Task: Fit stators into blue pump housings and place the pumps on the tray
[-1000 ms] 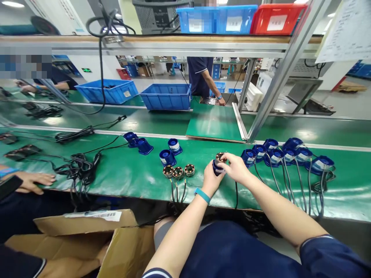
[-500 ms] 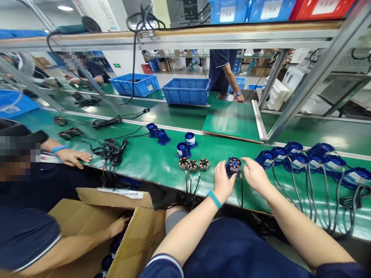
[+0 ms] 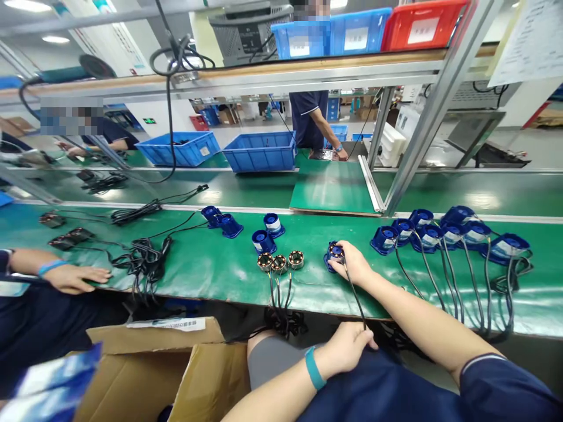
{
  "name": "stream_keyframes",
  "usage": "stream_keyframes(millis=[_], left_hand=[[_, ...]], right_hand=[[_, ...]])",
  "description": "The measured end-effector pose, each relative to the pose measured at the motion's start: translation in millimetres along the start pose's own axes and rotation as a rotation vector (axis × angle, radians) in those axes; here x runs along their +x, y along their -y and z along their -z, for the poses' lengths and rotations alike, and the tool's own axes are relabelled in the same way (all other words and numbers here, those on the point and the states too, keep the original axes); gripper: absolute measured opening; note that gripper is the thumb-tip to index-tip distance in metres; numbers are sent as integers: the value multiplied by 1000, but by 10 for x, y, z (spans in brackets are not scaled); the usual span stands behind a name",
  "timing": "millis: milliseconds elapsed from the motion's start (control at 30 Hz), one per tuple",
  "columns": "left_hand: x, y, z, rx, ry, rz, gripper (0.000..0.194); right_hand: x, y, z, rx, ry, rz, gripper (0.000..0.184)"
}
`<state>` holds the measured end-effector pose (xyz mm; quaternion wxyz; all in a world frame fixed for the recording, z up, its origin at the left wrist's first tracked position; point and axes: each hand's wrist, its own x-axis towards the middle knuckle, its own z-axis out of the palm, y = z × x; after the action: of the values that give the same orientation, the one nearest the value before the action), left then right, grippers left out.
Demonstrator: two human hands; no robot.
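Centrally, the blue housing point(image 3: 328, 261) stands on the green counter point(image 3: 211, 278), toward the near edge, with a copper-wound ring point(image 3: 336, 249) seated in its top. The right hand point(image 3: 355, 264) bears directly against the right side of this housing, its fingers and thumb curled about the rim. From the ring, the black cable point(image 3: 357, 298) passes below the right palm, crosses the counter edge and descends to the left hand point(image 3: 347, 346). The left hand is positioned nearer the body, below the edge and apart from the housing; it pinches the cable between thumb and fingers. A teal wristband point(image 3: 315, 369) encircles the left wrist. Left of the held housing, three loose rings point(image 3: 297, 266) lie grouped, their leads hanging over the near edge. Just behind these are two labelled housings point(image 3: 263, 241). Right of the right hand, a cluster of housings point(image 3: 428, 237) carries cables that run to the near edge. At far left, a co-worker's hand point(image 3: 79, 276) rests on the counter beside a cable tangle point(image 3: 147, 258). An open cardboard box point(image 3: 209, 381) is located below, left of the lap. Blue bins point(image 3: 261, 155) stand beyond the counter.
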<state>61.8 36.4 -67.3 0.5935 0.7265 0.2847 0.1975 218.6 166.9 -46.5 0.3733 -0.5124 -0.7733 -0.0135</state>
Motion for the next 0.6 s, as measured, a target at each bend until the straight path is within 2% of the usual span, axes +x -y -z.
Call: stream_keyframes(millis=[67, 167, 233, 300, 400, 500, 600], left_hand=[[-113, -340, 52, -183, -11, -35, 51], [-245, -842, 202, -604, 15, -42, 47], [-265, -1017, 284, -794, -1, -36, 47], [-252, -1010, 290, -882, -38, -3, 49], [-218, -795, 162, -902, -76, 127, 54], [-213, -631, -13, -865, -101, 186, 56], [-237, -651, -144, -834, -114, 133, 55]], right_hand=[[146, 8, 89, 3, -27, 4, 44], [381, 15, 256, 2, -119, -18, 44], [453, 3, 293, -8, -135, -33, 45], [408, -32, 233, -25, -50, -54, 43], [212, -116, 46, -46, 65, -93, 46], [107, -170, -34, -61, 51, -93, 51], [211, -161, 97, -71, 9, -80, 48]])
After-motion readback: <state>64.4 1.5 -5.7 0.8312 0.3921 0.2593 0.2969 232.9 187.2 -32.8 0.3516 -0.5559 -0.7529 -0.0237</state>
